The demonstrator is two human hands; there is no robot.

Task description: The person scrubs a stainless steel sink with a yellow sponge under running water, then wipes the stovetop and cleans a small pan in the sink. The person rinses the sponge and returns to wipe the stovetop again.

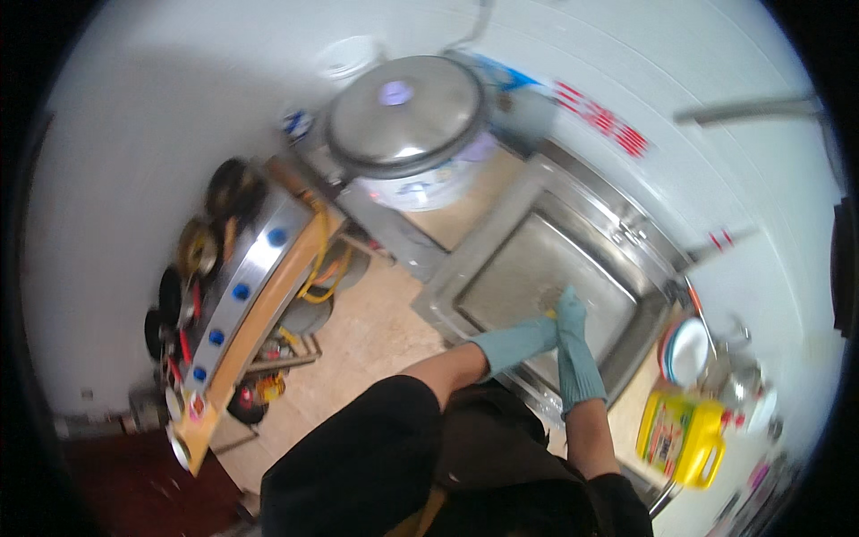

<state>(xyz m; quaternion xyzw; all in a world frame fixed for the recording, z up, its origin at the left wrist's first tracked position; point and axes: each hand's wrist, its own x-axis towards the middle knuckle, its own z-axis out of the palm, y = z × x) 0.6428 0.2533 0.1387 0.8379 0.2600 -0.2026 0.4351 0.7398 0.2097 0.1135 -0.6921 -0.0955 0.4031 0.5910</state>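
Note:
Both my hands wear long light-blue rubber gloves and reach into a stainless steel sink [507, 272]. My left hand [542, 331] comes in from the left, its glove end against the right glove. My right hand [572, 314] points away from me over the sink floor, close to the drain [551, 295]. A small yellow thing [551, 313] shows between the two hands; most of it is hidden. Blur and the gloves hide how the fingers are set and whether either hand grips the yellow thing.
Left of the sink stands a large cooker [406, 124] with a domed metal lid. Farther left runs a steel stove [258, 258] with blue knobs and pans behind. On the right are stacked bowls [686, 350] and a yellow jug [698, 436]. A metal tap [629, 229] borders the sink's back.

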